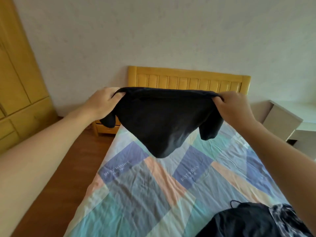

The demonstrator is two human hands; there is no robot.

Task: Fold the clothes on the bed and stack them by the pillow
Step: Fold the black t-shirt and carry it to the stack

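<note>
Patchwork bedsheet (153,194), wooden headboard (188,79), wardrobe (18,86), white nightstand (287,124).

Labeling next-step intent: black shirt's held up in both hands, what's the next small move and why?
Probably lower the black shirt flat onto the patchwork sheet: the left hand and right hand pinch its top edge, and it hangs unfolded above the bed.

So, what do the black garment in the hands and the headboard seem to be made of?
Black garment: soft matte knit, perhaps cotton; it sags and drapes limply between the left hand and right hand. Headboard: yellow wood with a smooth, probably varnished finish; vertical slats are visible.
</note>
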